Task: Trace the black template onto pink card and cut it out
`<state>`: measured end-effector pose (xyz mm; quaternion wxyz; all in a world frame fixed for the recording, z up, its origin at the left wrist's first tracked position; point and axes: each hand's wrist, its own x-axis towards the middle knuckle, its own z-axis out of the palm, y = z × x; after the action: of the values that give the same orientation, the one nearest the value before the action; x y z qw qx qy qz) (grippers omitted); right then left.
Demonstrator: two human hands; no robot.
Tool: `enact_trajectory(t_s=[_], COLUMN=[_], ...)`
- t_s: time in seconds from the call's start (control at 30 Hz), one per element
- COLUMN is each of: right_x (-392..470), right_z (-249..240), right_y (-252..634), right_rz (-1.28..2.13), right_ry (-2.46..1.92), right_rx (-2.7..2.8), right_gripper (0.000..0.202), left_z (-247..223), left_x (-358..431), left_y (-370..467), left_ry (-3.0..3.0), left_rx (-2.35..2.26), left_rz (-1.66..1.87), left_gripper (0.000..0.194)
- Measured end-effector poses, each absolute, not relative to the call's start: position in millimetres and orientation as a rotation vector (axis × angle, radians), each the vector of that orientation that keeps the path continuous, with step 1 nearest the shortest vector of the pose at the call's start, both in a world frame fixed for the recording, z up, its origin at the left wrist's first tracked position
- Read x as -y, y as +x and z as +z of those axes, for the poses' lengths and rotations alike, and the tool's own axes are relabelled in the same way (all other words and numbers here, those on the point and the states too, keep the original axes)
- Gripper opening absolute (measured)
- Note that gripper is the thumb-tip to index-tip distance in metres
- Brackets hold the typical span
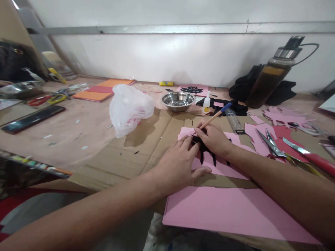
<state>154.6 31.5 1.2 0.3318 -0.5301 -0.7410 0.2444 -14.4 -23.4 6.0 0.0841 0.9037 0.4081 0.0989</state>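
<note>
My right hand is closed around a pen with a tan barrel and a blue end cap. Its tip comes down at the upper edge of a black cutout with leg-like strips. Under the cutout lies a pink sheet on brown cardboard. My left hand lies flat with fingers spread, its fingertips on the cutout's left side and its thumb on the pink sheet. Part of the cutout is hidden under both hands. Closer to me is a stack of larger pink sheets.
Scissors and a red-handled knife lie at right among pink scraps. Behind my hands stand a metal bowl, a glue bottle and a tall drink bottle. A plastic bag and a phone are at left.
</note>
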Motion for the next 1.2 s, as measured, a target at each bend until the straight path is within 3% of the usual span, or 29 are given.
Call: enact_trajectory(t_s=[0.2,1.2], right_x=[-32.1,-31.5], right_z=[-0.9,2.3], right_y=[155.1,151.4], right_rz=[0.601,0.618], right_ry=[-1.365,-1.433], right_rx=[1.969,2.019], right_gripper=[0.014,0.015], left_z=[2.4,9.0], left_x=[20.3,21.4], left_y=[-16.1,-14.4], left_ry=[2.731,2.65], left_rx=[-1.239,-1.25], left_rz=[0.232,0.171], left_gripper=[0.087,0.087])
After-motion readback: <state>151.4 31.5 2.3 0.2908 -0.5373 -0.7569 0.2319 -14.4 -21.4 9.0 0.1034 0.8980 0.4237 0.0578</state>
